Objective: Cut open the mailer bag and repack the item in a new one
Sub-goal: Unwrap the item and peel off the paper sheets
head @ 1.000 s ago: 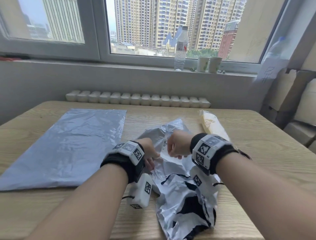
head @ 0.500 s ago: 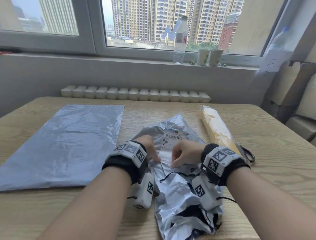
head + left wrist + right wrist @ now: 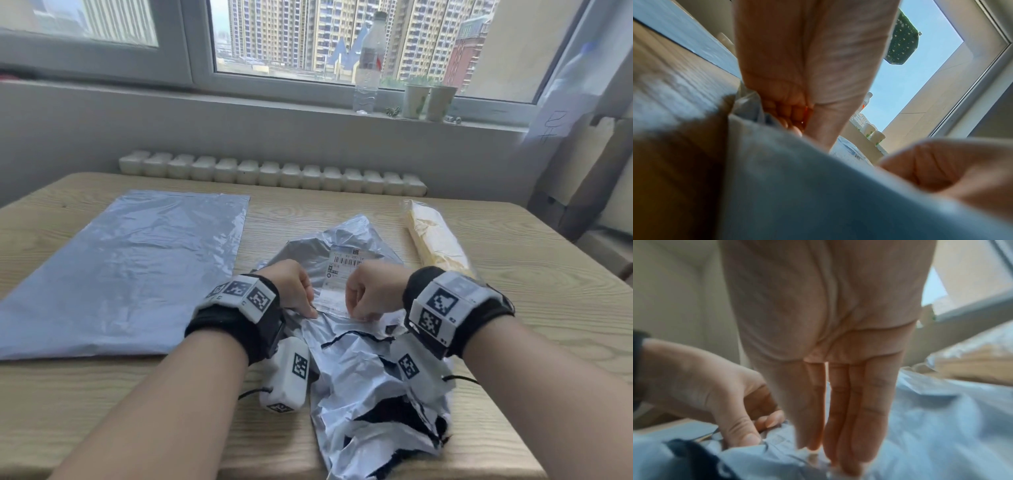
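Glossy crinkled plastic mailer (image 3: 363, 373); matt wood table (image 3: 513, 260).

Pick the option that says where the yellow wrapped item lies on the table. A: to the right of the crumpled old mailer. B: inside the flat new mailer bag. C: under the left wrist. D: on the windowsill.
A: the yellow wrapped item lies bare on the table, right of the crumpled old mailer.

Count of items before me on the table and sill.

I see two mailer bags: one flat new mailer bag (image 3: 120, 270) and one crumpled, torn mailer bag (image 3: 370, 373) carrying one shipping label (image 3: 342, 274); one wrapped yellow item (image 3: 435, 240); my two hands, left hand (image 3: 294, 287) and right hand (image 3: 373, 294); one water bottle (image 3: 368, 65); two paper cups (image 3: 428, 101).
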Tool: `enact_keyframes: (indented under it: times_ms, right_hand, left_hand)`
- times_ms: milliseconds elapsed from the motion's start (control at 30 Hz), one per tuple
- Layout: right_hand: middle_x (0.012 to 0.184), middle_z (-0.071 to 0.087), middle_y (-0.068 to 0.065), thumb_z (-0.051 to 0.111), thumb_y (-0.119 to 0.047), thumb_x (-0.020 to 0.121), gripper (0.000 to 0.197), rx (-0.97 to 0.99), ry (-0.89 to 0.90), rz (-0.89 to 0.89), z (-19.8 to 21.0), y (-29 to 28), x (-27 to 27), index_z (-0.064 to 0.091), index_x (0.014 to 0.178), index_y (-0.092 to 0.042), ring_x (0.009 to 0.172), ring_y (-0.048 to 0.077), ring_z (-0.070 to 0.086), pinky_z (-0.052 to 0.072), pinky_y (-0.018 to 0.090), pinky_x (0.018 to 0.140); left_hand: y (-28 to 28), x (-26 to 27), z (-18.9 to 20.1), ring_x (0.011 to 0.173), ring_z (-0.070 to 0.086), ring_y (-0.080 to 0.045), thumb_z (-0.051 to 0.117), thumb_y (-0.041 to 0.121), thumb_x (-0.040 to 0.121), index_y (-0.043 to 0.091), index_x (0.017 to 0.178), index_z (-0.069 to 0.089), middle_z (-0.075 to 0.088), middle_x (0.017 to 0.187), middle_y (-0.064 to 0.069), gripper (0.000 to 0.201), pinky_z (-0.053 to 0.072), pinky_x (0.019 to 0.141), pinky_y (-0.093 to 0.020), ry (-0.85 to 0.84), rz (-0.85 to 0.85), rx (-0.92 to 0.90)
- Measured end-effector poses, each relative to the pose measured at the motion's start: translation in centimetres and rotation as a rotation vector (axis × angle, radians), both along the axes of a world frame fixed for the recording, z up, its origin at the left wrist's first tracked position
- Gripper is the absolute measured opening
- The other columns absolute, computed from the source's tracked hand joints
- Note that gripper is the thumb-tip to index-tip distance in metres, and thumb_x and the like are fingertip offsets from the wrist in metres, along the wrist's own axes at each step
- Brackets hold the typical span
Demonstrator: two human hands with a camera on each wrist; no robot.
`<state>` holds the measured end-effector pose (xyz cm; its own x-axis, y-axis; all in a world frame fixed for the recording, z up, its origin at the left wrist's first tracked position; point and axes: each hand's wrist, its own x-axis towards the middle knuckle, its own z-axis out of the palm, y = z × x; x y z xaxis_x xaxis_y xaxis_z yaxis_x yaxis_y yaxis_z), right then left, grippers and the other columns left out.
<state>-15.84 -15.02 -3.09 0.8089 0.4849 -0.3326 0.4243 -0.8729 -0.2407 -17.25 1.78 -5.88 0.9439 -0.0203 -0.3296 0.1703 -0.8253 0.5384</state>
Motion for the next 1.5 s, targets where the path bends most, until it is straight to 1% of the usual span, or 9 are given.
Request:
enact_keyframes:
  times_ms: [167, 367, 567, 733, 867, 1000, 1200, 1367, 1500]
  right_hand:
    - [0.081, 0.072, 0.001, 0.075, -0.026, 0.079, 0.015, 0.054, -0.191, 0.077, -0.7, 2.8, -0.2, 0.074, 0.084, -0.012, 0.075, 0.015, 0.065, 0.055, 0.028, 0.069]
    - [0.082, 0.073, 0.003, 0.078, -0.028, 0.076, 0.02, 0.132, -0.165, 0.086, -1.4, 2.8, 0.0, 0.076, 0.084, -0.011, 0.071, 0.013, 0.062, 0.054, 0.029, 0.07]
    - [0.087, 0.074, 0.004, 0.071, -0.023, 0.081, 0.012, 0.138, -0.107, 0.055, -2.1, 2.9, 0.8, 0.075, 0.086, -0.013, 0.077, 0.016, 0.063, 0.054, 0.031, 0.074]
    - [0.082, 0.069, 0.002, 0.066, -0.023, 0.084, 0.009, 0.145, -0.029, 0.001, -2.3, 2.6, 1.3, 0.071, 0.082, -0.016, 0.076, 0.014, 0.059, 0.051, 0.029, 0.075]
    - [0.072, 0.06, -0.004, 0.061, -0.021, 0.088, 0.016, 0.117, -0.008, 0.002, -2.2, 2.6, 1.3, 0.061, 0.072, -0.02, 0.074, 0.014, 0.054, 0.048, 0.029, 0.075]
    - [0.075, 0.062, -0.003, 0.064, -0.026, 0.087, 0.01, 0.146, 0.003, 0.012, -2.2, 2.5, 1.1, 0.068, 0.083, -0.019, 0.072, 0.012, 0.055, 0.049, 0.029, 0.075]
    - [0.077, 0.066, 0.004, 0.064, -0.028, 0.086, 0.023, 0.157, 0.011, 0.004, -2.4, 2.5, 1.3, 0.073, 0.087, -0.007, 0.068, 0.014, 0.055, 0.05, 0.031, 0.071]
    - [0.081, 0.063, 0.0, 0.062, -0.027, 0.089, 0.014, 0.129, 0.018, 0.023, -2.2, 2.6, 1.2, 0.07, 0.09, -0.015, 0.076, 0.014, 0.055, 0.051, 0.032, 0.08]
    - [0.072, 0.056, -0.006, 0.059, -0.022, 0.091, 0.013, 0.123, 0.063, 0.024, -2.1, 2.6, 1.4, 0.059, 0.078, -0.019, 0.068, 0.01, 0.05, 0.045, 0.029, 0.074]
  left_hand:
    - [0.0, 0.0, -0.1, 0.063, 0.058, -0.009, 0.085, 0.02, 0.069, 0.022, 0.067, 0.057, 0.069, 0.076, 0.004, 0.028, 0.046, 0.06, -0.02, 0.008, -0.002, -0.015]
    - [0.0, 0.1, 0.0, 0.061, 0.055, -0.01, 0.085, 0.018, 0.068, 0.02, 0.068, 0.058, 0.062, 0.066, 0.006, 0.028, 0.046, 0.06, -0.021, 0.019, 0.004, -0.014]
    - [-0.1, 0.0, 0.3, 0.048, 0.054, -0.004, 0.084, 0.018, 0.07, 0.021, 0.067, 0.059, 0.062, 0.061, 0.008, 0.026, 0.042, 0.038, -0.014, 0.031, 0.009, -0.011]
    - [-0.3, -0.1, 0.4, 0.069, 0.059, -0.013, 0.083, 0.021, 0.069, 0.021, 0.076, 0.065, 0.065, 0.075, 0.005, 0.019, 0.053, 0.075, -0.028, 0.025, 0.009, 0.036]
    - [-0.2, 0.0, 0.3, 0.074, 0.06, -0.014, 0.082, 0.022, 0.069, 0.019, 0.078, 0.068, 0.067, 0.078, 0.003, 0.017, 0.054, 0.082, -0.032, 0.029, 0.0, 0.046]
    - [-0.2, 0.0, 0.3, 0.075, 0.06, -0.014, 0.083, 0.021, 0.068, 0.021, 0.074, 0.066, 0.066, 0.078, 0.003, 0.018, 0.055, 0.085, -0.033, 0.029, 0.0, 0.054]
    - [-0.2, 0.1, 0.2, 0.074, 0.059, -0.014, 0.083, 0.022, 0.069, 0.022, 0.075, 0.066, 0.065, 0.077, 0.004, 0.018, 0.054, 0.082, -0.031, 0.032, -0.008, 0.067]
    - [-0.2, 0.2, 0.1, 0.075, 0.058, -0.014, 0.082, 0.022, 0.069, 0.022, 0.073, 0.064, 0.064, 0.076, 0.005, 0.019, 0.053, 0.081, -0.03, 0.033, -0.018, 0.085]
    - [-0.2, 0.4, 0.1, 0.074, 0.057, -0.013, 0.082, 0.023, 0.071, 0.023, 0.074, 0.062, 0.063, 0.076, 0.005, 0.02, 0.049, 0.076, -0.027, 0.029, -0.031, 0.096]
